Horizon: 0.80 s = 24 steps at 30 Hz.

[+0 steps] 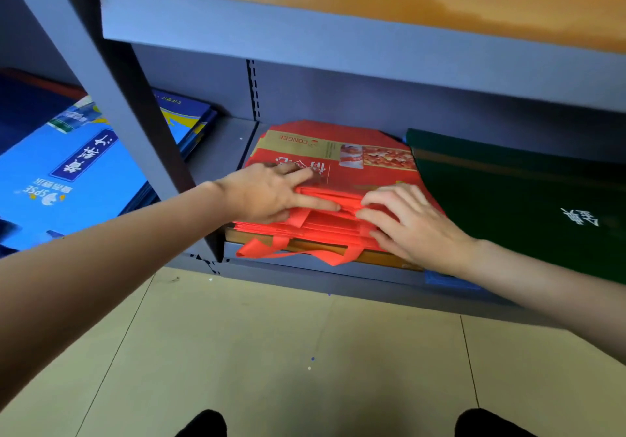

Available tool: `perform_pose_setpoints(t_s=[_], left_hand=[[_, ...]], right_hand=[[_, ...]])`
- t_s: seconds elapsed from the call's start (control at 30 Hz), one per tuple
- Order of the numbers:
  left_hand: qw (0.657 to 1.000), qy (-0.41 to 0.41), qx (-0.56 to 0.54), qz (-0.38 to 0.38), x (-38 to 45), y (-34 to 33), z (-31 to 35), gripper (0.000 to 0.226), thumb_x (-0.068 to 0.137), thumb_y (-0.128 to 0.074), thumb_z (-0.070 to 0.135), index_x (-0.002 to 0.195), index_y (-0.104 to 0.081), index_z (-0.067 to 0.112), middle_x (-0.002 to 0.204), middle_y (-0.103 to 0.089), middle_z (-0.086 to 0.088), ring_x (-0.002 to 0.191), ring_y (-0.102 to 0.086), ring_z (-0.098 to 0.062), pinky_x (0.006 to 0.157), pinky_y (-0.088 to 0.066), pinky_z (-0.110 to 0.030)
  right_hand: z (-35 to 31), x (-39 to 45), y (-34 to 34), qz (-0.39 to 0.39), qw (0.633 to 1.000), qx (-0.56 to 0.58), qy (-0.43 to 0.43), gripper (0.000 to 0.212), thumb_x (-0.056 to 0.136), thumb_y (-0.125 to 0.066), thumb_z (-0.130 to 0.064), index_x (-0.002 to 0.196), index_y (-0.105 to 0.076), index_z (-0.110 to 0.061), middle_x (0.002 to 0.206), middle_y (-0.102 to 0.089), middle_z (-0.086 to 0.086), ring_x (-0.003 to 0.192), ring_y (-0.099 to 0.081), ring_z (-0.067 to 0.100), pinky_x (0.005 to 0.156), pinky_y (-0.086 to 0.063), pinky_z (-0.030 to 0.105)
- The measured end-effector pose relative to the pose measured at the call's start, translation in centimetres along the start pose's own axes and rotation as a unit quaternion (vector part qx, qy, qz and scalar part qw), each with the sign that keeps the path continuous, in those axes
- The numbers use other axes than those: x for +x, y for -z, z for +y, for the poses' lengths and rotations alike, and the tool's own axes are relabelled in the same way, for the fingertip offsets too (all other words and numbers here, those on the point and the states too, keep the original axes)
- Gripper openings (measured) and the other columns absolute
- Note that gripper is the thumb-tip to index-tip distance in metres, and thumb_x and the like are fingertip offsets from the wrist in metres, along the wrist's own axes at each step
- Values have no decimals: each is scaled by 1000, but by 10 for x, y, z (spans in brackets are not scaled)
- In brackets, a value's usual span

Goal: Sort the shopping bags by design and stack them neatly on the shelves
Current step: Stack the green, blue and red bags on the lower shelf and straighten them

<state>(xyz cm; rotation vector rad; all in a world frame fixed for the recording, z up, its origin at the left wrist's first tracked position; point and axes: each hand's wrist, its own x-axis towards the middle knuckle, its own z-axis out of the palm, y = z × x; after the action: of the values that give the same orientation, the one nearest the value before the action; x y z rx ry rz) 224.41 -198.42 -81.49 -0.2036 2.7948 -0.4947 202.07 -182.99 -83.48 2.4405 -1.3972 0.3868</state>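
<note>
A stack of red shopping bags with a gold band and a food picture lies flat on the low grey shelf. My left hand presses flat on the stack's left side, fingers spread. My right hand rests on its right front part, fingers slightly bent over the folded red handles. One red handle loop hangs over the shelf's front edge. A dark green bag stack lies to the right and a blue bag stack to the left.
A grey upright post stands between the blue and red stacks. The shelf above carries orange material. Beige tiled floor lies below, with my dark shoes at the bottom edge.
</note>
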Motion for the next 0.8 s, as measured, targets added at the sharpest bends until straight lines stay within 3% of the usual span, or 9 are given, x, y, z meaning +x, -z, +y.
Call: perform_pose_setpoints(t_s=[0.07, 0.17, 0.3, 0.43, 0.5, 0.6, 0.7, 0.8], left_hand=[[1000, 10, 4, 1, -2, 7, -5, 76, 101, -31, 32, 116, 41, 49, 139, -21, -8, 118, -41, -26, 82, -51, -35], [1000, 18, 4, -6, -2, 14, -6, 75, 102, -27, 29, 112, 44, 50, 138, -21, -8, 114, -44, -25, 78, -51, -34], [1000, 7, 14, -16, 3, 9, 0, 79, 103, -28, 29, 109, 46, 54, 146, -16, -13, 120, -43, -28, 83, -53, -38], [1000, -15, 13, -13, 1, -3, 8, 70, 102, -22, 38, 111, 45, 55, 144, -20, -10, 121, -41, -27, 84, -52, -37], [1000, -18, 13, -15, 0, -4, 9, 64, 100, -18, 48, 113, 44, 55, 145, -20, -9, 123, -41, -27, 82, -52, -35], [1000, -9, 11, -13, 1, -7, 10, 72, 96, -23, 59, 114, 47, 53, 146, -16, -8, 126, -38, -26, 87, -50, -36], [1000, 4, 5, -7, 1, -12, 13, 75, 97, -27, 55, 114, 46, 53, 144, -17, -8, 126, -35, -25, 89, -49, -35], [1000, -4, -2, -14, 1, -12, 14, 64, 100, -18, 49, 115, 44, 53, 146, -16, -9, 130, -32, -27, 91, -49, -36]], right_hand=[[-2, -5, 4, 17, 1000, 9, 3, 26, 85, -52, -8, 111, -52, -8, 114, -51, 11, 102, -49, 30, 90, -38, 42], [-12, -21, -1, -52, 998, -31, 16, 46, 71, -62, 0, 116, -58, -3, 118, -57, 13, 107, -52, 30, 98, -36, 41], [-21, -40, -18, -194, 975, -107, 9, 64, 69, -73, -18, 126, -56, 4, 128, -57, 17, 118, -55, 30, 108, -24, 44], [-27, -43, -22, -218, 969, -115, 21, 73, 64, -79, -27, 125, -55, 6, 131, -54, 23, 121, -54, 33, 110, -31, 44], [-28, -41, -21, -223, 967, -120, 22, 73, 62, -80, -28, 123, -57, 5, 130, -54, 25, 119, -55, 34, 104, -37, 46], [-24, -36, -17, -217, 969, -120, 5, 70, 62, -80, -28, 122, -60, 2, 130, -54, 26, 116, -57, 35, 102, -41, 46], [-20, -31, -15, -211, 970, -117, 6, 61, 63, -78, -25, 118, -63, -2, 125, -58, 22, 109, -61, 32, 103, -41, 41], [-18, -27, -13, -180, 976, -116, 35, 42, 69, -70, -20, 108, -67, -6, 115, -65, 16, 101, -64, 28, 102, -32, 38]])
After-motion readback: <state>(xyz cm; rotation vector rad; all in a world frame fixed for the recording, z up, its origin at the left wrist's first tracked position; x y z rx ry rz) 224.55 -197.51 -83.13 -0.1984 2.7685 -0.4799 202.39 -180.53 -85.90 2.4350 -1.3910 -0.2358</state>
